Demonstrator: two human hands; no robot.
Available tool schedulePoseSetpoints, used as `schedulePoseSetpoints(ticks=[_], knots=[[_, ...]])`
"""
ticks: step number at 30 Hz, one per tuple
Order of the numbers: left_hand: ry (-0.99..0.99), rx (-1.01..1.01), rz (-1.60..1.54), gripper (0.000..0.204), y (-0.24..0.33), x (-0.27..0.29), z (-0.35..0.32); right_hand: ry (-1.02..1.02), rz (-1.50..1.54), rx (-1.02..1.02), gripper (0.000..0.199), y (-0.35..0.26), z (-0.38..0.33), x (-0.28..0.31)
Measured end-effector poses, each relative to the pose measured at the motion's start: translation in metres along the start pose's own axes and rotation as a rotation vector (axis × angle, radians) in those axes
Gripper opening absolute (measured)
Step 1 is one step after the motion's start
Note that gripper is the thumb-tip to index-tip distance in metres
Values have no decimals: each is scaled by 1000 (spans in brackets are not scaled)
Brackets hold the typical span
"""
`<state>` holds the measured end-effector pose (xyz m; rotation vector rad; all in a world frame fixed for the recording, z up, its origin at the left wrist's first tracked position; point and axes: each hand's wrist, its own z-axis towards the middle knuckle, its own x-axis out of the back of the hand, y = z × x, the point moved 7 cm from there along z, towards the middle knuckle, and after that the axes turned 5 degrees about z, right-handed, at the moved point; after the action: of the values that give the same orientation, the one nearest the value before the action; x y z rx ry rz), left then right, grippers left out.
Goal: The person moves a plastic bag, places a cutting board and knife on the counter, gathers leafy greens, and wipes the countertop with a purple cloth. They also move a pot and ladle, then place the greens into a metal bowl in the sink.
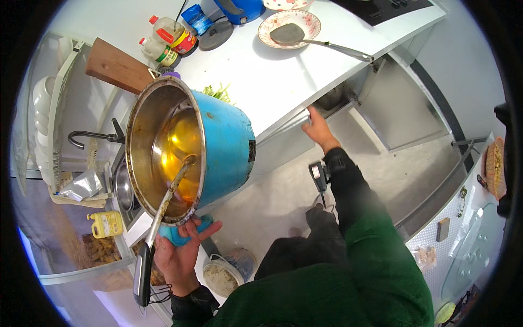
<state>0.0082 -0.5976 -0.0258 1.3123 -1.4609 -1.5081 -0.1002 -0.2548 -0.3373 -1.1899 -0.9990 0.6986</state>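
My left hand (182, 256) is closed around a teal padded piece (185, 231) at the near rim of a deep blue metal pot (226, 141), bearing the pot. Tilted toward me, the pot shows clear golden oil (182, 141) inside. A ladle (163, 210) with a black-ended handle leans out over the rim, its bowl end in the oil. Further right, my right hand (320, 129) grips the top edge of a cabinet door (286, 126) below the counter. That door stands partly open, and dark cookware (330, 98) shows inside.
On the white counter (283, 82) are a flowered bowl (267, 35) with a spatula (338, 50), sauce bottles (182, 38), and green vegetable strips (218, 92). A second cabinet door (400, 109) hangs open at right. A white bucket (223, 278) stands on the floor; a sink (124, 182) lies left.
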Motion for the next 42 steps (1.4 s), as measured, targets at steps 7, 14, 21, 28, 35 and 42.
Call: schedulePoseSetpoints(ticks=[7, 14, 21, 28, 35, 42], knots=[[-124, -2, -98, 45, -9, -20, -17, -87, 128, -145, 45, -10, -142, 34], [-397, 131, -176, 34, -68, -54, -55, -180, 156, -266, 49, -18, -288, 21], [-541, 258, -305, 30, -150, -75, -106, -487, 284, -314, 59, -40, -414, -47], [-447, 332, -381, 25, -239, -96, -112, -477, 382, -485, 47, 13, -439, -22], [-332, 346, -336, 19, -323, -107, -63, -273, 297, -747, 39, 76, -454, 88], [-114, 405, -306, 20, -418, -106, -5, -259, 416, -916, 36, 126, -459, 117]])
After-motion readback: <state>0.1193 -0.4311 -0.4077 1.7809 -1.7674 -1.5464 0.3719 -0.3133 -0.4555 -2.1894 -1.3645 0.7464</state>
